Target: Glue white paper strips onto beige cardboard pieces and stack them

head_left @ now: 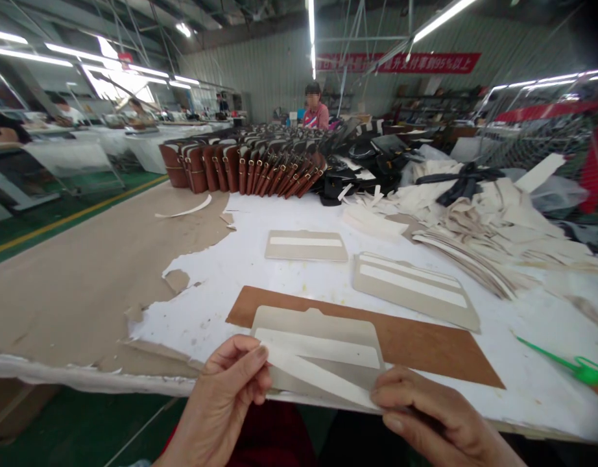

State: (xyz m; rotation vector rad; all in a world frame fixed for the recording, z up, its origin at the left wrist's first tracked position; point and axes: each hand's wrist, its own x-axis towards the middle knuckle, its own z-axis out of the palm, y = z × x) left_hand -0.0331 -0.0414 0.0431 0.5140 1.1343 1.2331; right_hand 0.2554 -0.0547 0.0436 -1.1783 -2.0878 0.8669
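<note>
A grey cardboard piece with a tab on top and white tape strips lies at the near table edge on a brown board. A white tape strip is lifted off it at an angle. My left hand pinches the strip's left end between thumb and fingers. My right hand pinches the strip's right end at the piece's lower right corner.
Two more grey pieces lie farther back. A row of brown leather bags stands behind, beside black bags and a pile of cream fabric. Green scissors lie at right. A person in pink sits far off.
</note>
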